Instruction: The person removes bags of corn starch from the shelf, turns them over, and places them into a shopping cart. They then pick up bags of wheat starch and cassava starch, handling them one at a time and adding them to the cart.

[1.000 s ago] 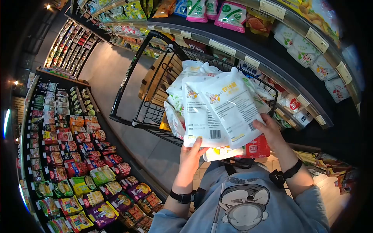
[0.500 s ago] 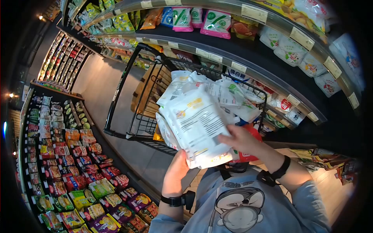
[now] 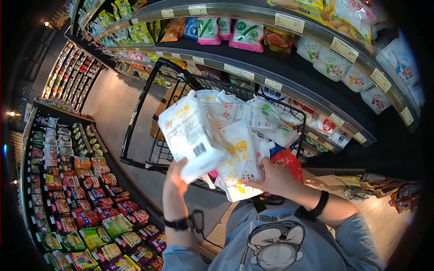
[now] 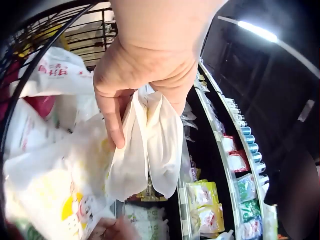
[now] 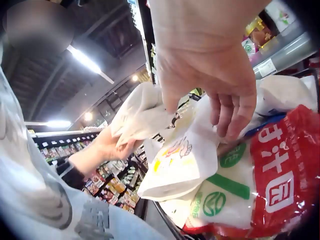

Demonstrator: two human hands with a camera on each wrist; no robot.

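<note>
My left hand (image 3: 175, 175) grips two white pouches (image 3: 184, 128) by their lower ends, raised over the cart's left side. In the left wrist view the pouches (image 4: 145, 155) lie against each other, with the thumb and fingers on their outer faces. With my right hand (image 3: 281, 179) I pinch the lower right edge of a white starch pouch (image 3: 237, 156) with yellow print, its front facing up. Several more white bags (image 3: 239, 110) fill the black wire cart behind it. A red-and-white bag (image 5: 280, 170) lies just beneath my right hand.
The cart's black handle (image 3: 140, 103) rises at the left. Shelves with price tags (image 3: 289, 22) and bagged goods curve along the far side. A low display of colourful packets (image 3: 90, 194) stands at the left, with grey floor (image 3: 115, 97) between.
The stacked pouches have been separated: the left hand has carried two left and up, tilting them. The right hand has gone from touching the stack to pinching the starch pouch below.
</note>
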